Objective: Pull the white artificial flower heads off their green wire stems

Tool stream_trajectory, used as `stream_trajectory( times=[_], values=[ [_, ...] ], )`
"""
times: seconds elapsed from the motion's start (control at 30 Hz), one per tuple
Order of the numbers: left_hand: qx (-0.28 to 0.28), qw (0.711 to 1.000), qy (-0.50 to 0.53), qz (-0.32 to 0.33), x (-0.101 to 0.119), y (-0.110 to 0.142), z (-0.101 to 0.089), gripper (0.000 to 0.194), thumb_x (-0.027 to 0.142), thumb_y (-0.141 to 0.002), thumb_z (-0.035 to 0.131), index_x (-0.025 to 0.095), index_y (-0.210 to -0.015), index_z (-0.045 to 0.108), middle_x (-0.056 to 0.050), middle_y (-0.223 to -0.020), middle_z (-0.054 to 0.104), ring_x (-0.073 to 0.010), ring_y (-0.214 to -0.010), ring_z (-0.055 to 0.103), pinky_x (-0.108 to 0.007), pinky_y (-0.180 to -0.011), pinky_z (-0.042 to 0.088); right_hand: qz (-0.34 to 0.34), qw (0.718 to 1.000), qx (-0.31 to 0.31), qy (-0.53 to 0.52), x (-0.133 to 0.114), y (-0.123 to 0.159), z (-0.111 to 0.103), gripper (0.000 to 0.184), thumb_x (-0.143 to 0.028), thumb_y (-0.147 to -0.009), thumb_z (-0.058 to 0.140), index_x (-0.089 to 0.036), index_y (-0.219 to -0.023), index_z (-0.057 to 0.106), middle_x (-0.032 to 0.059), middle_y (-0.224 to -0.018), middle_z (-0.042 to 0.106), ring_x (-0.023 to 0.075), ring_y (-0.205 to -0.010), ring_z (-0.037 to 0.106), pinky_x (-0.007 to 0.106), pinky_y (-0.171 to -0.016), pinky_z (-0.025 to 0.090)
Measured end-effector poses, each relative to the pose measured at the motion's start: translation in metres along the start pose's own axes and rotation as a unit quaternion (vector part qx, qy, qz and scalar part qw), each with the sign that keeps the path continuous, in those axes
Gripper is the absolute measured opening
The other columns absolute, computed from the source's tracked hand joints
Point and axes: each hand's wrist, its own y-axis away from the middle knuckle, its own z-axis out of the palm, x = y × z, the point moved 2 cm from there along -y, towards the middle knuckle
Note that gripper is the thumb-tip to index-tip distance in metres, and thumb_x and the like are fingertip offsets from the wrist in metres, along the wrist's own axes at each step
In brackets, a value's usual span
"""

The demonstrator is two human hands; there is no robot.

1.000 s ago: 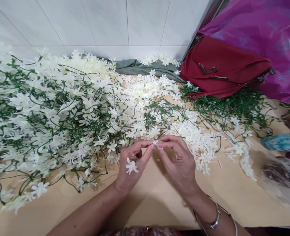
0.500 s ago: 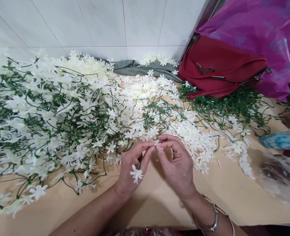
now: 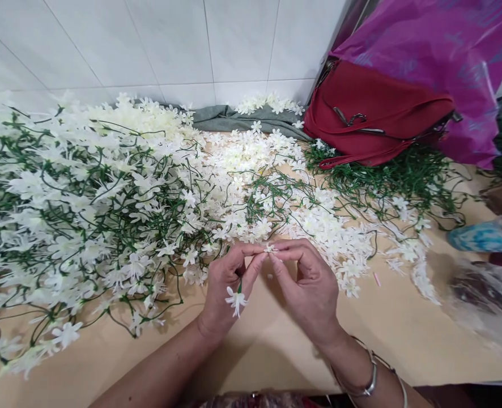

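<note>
My left hand [image 3: 229, 283] and my right hand [image 3: 306, 286] meet fingertip to fingertip above the table. Between their pinched thumbs and forefingers sits a small white artificial flower [image 3: 269, 249], touched by both. A second white flower [image 3: 236, 300] on a short green stem pokes out from my left hand, hanging over the palm side; most of its stem is hidden in the fingers. To the left lies a big heap of finished-looking white flowers on green stems [image 3: 106, 198]. Just beyond my hands are loose white blossoms [image 3: 331, 226] and a tangle of green stems [image 3: 272, 190].
A red handbag [image 3: 378, 113] rests on green stems [image 3: 404, 173] at the back right, against a purple plastic bag [image 3: 450, 51]. Clear plastic wrapping [image 3: 484, 306] and a blue-and-white item [image 3: 480, 235] lie at the right. Grey cloth [image 3: 217, 116] runs along the tiled wall [image 3: 170, 39].
The view has shifted slightly. Both hands keep the same pinch on the small flower, with the fingertips pressed a little closer around it.
</note>
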Motion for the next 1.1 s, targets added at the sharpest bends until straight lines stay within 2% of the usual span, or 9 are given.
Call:
stream_trajectory(
  times=[0.1,0.2,0.33,0.4,0.5,0.63,0.77,0.97,1.1],
  values=[
    [0.011,1.0,0.0,0.005,0.002,0.0,-0.003,0.004,0.017,-0.097,0.066,0.018,-0.098,0.07,0.002,-0.076,0.067,-0.0072,-0.055,0.048,-0.021,-0.055,0.038,-0.076,0.996,0.016,0.043,-0.006,0.002,0.001,0.022,-0.002,-0.091,0.064,-0.024,-0.095,0.064,0.0049,-0.095,0.069,0.0199,-0.094,0.07,0.039,-0.083,0.06],
    [0.0,1.0,0.014,0.021,0.005,0.0,-0.004,0.003,0.019,-0.097,0.067,0.018,-0.097,0.07,0.0,-0.086,0.074,-0.0068,-0.056,0.051,-0.021,-0.057,0.041,-0.102,0.993,0.022,0.058,-0.009,0.002,0.002,0.026,0.001,-0.091,0.061,-0.024,-0.096,0.063,0.0048,-0.095,0.067,0.0193,-0.094,0.07,0.038,-0.083,0.06],
    [0.008,0.996,0.064,-0.06,0.002,0.002,-0.002,0.008,0.027,-0.099,0.066,0.02,-0.097,0.07,0.001,-0.079,0.07,-0.0089,-0.06,0.052,-0.022,-0.059,0.041,-0.068,0.997,0.013,0.021,-0.006,0.002,0.003,0.022,-0.003,-0.091,0.066,-0.024,-0.096,0.063,0.0033,-0.097,0.066,0.0183,-0.098,0.068,0.036,-0.085,0.057],
    [0.013,0.99,0.089,-0.105,-0.001,0.003,-0.001,0.012,0.031,-0.099,0.066,0.021,-0.095,0.071,0.002,-0.073,0.066,-0.0102,-0.062,0.052,-0.023,-0.06,0.039,-0.027,1.0,0.008,-0.004,-0.003,0.003,0.004,0.019,-0.006,-0.091,0.069,-0.024,-0.095,0.065,0.0034,-0.099,0.066,0.0186,-0.101,0.067,0.036,-0.087,0.055],
    [0.012,0.986,0.103,-0.133,-0.003,0.003,-0.001,0.015,0.034,-0.097,0.069,0.021,-0.093,0.073,0.002,-0.069,0.063,-0.0116,-0.065,0.052,-0.024,-0.061,0.039,0.037,0.998,0.002,-0.044,0.001,0.003,0.004,0.014,-0.011,-0.092,0.069,-0.024,-0.091,0.066,0.0037,-0.101,0.066,0.0192,-0.101,0.065,0.039,-0.09,0.053],
    [0.014,0.98,0.133,-0.148,-0.003,0.001,0.0,0.012,0.033,-0.096,0.071,0.022,-0.094,0.074,0.001,-0.065,0.061,-0.0164,-0.078,0.063,-0.026,-0.071,0.047,0.066,0.995,-0.002,-0.073,0.001,0.001,0.004,0.013,-0.012,-0.093,0.068,-0.024,-0.087,0.065,0.0042,-0.102,0.066,0.0196,-0.102,0.065,0.04,-0.091,0.052],
    [0.008,0.977,0.159,-0.139,-0.003,0.0,0.001,0.01,0.031,-0.096,0.071,0.022,-0.095,0.075,-0.001,-0.076,0.07,-0.0186,-0.089,0.068,-0.027,-0.078,0.051,0.09,0.993,-0.018,-0.08,0.001,0.0,0.005,0.013,-0.013,-0.092,0.068,-0.023,-0.085,0.065,0.0048,-0.105,0.067,0.0199,-0.104,0.065,0.039,-0.092,0.051],
    [-0.011,0.983,0.132,-0.126,-0.006,0.001,0.002,0.012,0.031,-0.098,0.068,0.02,-0.097,0.074,-0.003,-0.092,0.075,-0.0154,-0.084,0.066,-0.026,-0.075,0.049,0.096,0.991,0.001,-0.093,0.004,0.0,0.004,0.012,-0.013,-0.092,0.068,-0.023,-0.086,0.065,0.005,-0.103,0.067,0.0206,-0.103,0.066,0.041,-0.093,0.051],
    [-0.013,0.983,0.135,-0.124,-0.007,0.001,0.002,0.013,0.032,-0.098,0.068,0.02,-0.097,0.073,-0.002,-0.088,0.074,-0.0135,-0.076,0.062,-0.025,-0.07,0.046,0.103,0.99,0.007,-0.096,0.004,0.0,0.004,0.011,-0.014,-0.092,0.068,-0.024,-0.088,0.066,0.0053,-0.104,0.068,0.0206,-0.104,0.066,0.041,-0.094,0.051]
  ],
)
